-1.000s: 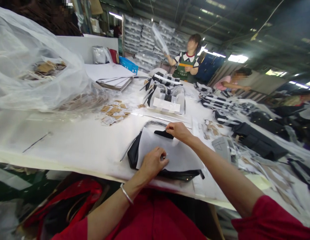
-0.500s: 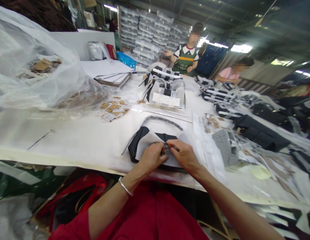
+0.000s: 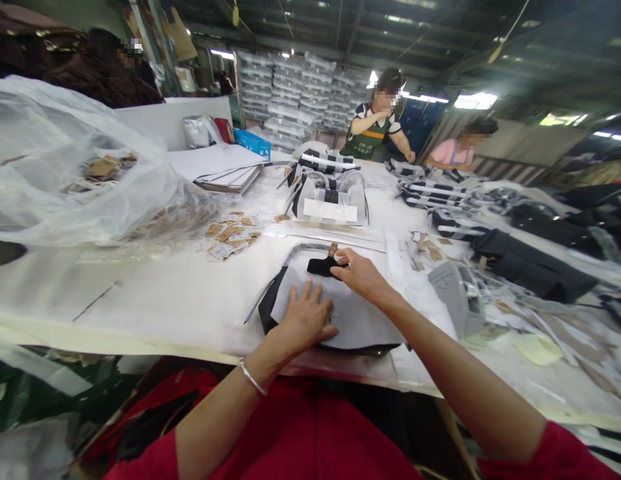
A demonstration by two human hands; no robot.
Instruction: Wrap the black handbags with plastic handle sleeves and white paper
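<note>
A black handbag (image 3: 268, 305) lies on the table before me, with a pale sheet (image 3: 365, 317) spread over its front. My left hand (image 3: 306, 319) rests flat on that sheet, fingers spread. At the bag's top edge, my right hand (image 3: 361, 275) is beside a black tab (image 3: 320, 267) with a small brown end piece (image 3: 333, 249). The right thumb and forefinger are apart at the tab; its other fingers are partly hidden. The wrapped handle (image 3: 299, 248) arches behind the bag.
Brown and white tags (image 3: 233, 235) lie left of centre, near a large clear plastic bag (image 3: 55, 193). Wrapped handbags (image 3: 330, 197) stand farther back. A dark bag (image 3: 535, 263) and paper scraps lie right. Two people (image 3: 373, 133) are across the table.
My hands have parted from their pinch at the bag's top. The left now lies flat on the sheet; the right has moved up and away. The black tab now shows above the sheet.
</note>
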